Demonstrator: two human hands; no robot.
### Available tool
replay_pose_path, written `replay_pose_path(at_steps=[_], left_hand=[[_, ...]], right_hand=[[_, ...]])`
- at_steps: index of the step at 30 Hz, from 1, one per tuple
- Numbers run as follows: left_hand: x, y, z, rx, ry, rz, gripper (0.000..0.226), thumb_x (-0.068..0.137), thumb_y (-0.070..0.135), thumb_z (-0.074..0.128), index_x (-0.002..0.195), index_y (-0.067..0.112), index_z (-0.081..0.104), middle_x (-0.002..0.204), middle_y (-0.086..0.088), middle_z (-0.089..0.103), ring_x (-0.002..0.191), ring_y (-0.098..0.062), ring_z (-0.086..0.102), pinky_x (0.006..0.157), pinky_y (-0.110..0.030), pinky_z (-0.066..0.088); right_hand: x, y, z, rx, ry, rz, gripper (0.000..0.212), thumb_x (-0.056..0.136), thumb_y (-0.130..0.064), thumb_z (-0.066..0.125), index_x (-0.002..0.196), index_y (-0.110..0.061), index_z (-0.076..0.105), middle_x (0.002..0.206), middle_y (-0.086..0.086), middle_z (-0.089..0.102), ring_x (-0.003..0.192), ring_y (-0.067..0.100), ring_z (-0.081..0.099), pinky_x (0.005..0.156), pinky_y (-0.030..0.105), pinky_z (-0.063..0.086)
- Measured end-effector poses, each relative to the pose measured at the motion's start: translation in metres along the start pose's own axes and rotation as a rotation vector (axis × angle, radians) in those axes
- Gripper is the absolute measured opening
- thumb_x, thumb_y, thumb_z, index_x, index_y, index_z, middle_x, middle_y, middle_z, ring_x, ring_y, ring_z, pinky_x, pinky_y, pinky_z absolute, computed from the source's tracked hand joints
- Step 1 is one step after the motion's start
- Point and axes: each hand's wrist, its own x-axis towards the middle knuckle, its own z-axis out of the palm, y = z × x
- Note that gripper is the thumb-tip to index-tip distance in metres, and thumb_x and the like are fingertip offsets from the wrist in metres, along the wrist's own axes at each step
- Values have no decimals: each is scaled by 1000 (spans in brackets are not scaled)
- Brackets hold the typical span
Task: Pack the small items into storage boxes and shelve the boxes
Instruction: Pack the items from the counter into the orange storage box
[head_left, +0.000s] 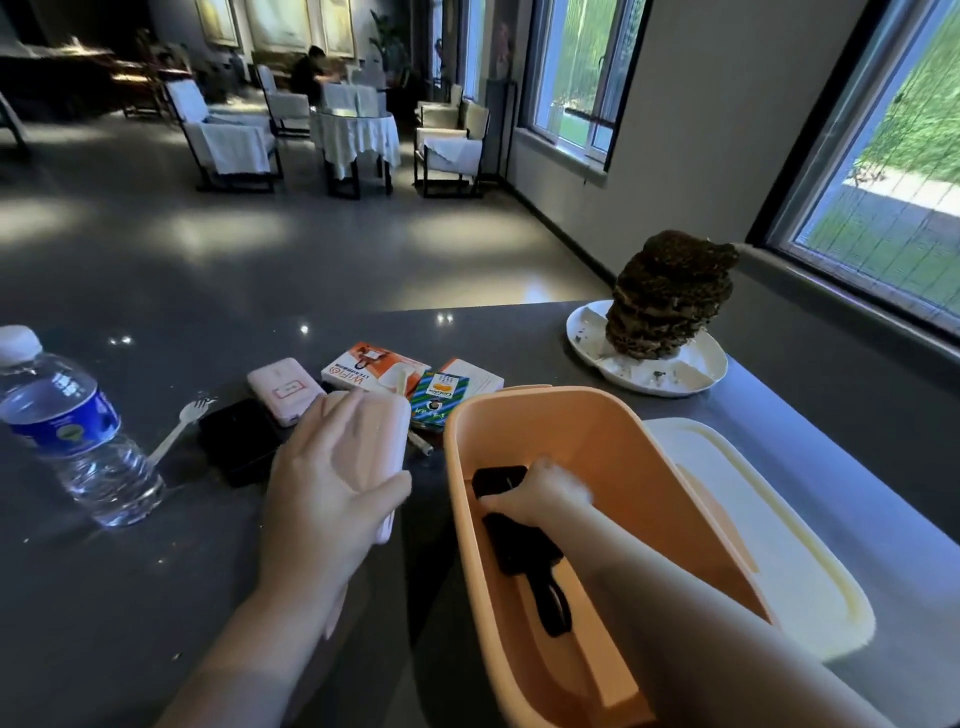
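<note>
While the right hand (540, 491) reaches inside the orange storage box (597, 431), fingers curled on a black item (498, 480) at its bottom, the left hand (332, 467) lies over a pale pink case (384, 431) on the worktop (156, 597), just left of the box; fingers wrapped over it, thumb along the near side. Case looks rigid, smooth, light: likely slippery, so grip across its width near mid-length. Unpacked beyond it: small pink device (283, 387), orange-and-white carton (371, 369), green packet (439, 397). Cream lid (769, 530) right of box.
</note>
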Motion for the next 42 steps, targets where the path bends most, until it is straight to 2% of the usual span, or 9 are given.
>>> replay_pose_path(at_steps=[5, 8, 13, 19, 24, 30, 35, 40, 42], left_hand=[[7, 23, 14, -60, -12, 47, 78, 55, 31, 73, 130, 31, 53, 136, 20, 47, 129, 2, 37, 104, -16, 27], [8, 39, 23, -90, -24, 116, 74, 56, 27, 74, 127, 32, 54, 131, 33, 44, 124, 16, 34, 98, -2, 23], [4, 70, 44, -147, -123, 102, 86, 59, 35, 77, 136, 46, 40, 143, 20, 39, 134, 7, 29, 110, -21, 29], [0, 81, 51, -156, -237, -12, 112, 54, 46, 84, 141, 57, 14, 135, 27, 40, 124, 7, 38, 97, -20, 36], [-3, 71, 46, -367, -429, -219, 77, 65, 51, 72, 135, 35, 43, 120, 17, 61, 108, 1, 58, 97, -34, 48], [-10, 67, 54, -414, -345, -192, 59, 71, 22, 71, 126, 35, 54, 107, 15, 68, 98, -1, 64, 82, -27, 53], [-17, 66, 61, -248, -313, -56, 58, 67, 34, 69, 121, 42, 51, 97, 16, 68, 85, 2, 65, 68, -20, 55], [-7, 51, 56, -239, -439, -37, 60, 76, 61, 63, 130, 39, 51, 124, 19, 61, 116, 3, 54, 101, -30, 44], [-2, 35, 53, -120, -372, -4, 49, 88, 52, 53, 132, 31, 53, 132, 18, 54, 124, 2, 47, 107, -28, 37]], right_hand=[[-5, 6, -26, 97, -85, -29, 58, 88, -65, 46, 90, -8, 60, 75, 3, 65, 72, 23, 70, 67, 34, 58], [-22, 13, -56, 283, 194, -164, 50, 95, -58, 37, 87, -16, 63, 79, 1, 67, 71, 18, 66, 68, 34, 54], [-84, -10, -70, 1155, -124, -452, 43, 95, -54, 47, 101, -18, 71, 88, 3, 75, 78, 15, 72, 62, 22, 56], [-90, -6, -76, 1219, -62, -477, 33, 93, -42, 57, 94, -11, 70, 73, 2, 71, 63, 13, 68, 55, 22, 52], [-76, 2, -88, 1383, -166, -304, 30, 96, -39, 53, 91, -11, 64, 63, -4, 70, 66, 12, 71, 52, 26, 53], [-83, -14, -70, 1237, -106, -302, 35, 87, -41, 67, 103, -11, 65, 87, 10, 73, 65, 15, 68, 49, 25, 50], [-87, -15, -73, 1149, -51, -339, 43, 75, -39, 79, 100, -6, 67, 75, 9, 71, 54, 11, 64, 40, 22, 41], [-66, 9, -76, 935, 97, -183, 50, 64, -42, 81, 100, -12, 64, 85, 10, 72, 67, 19, 68, 54, 34, 54], [-55, 18, -70, 674, 170, -143, 65, 57, -53, 80, 104, -15, 59, 95, 4, 66, 83, 19, 65, 68, 40, 56]])
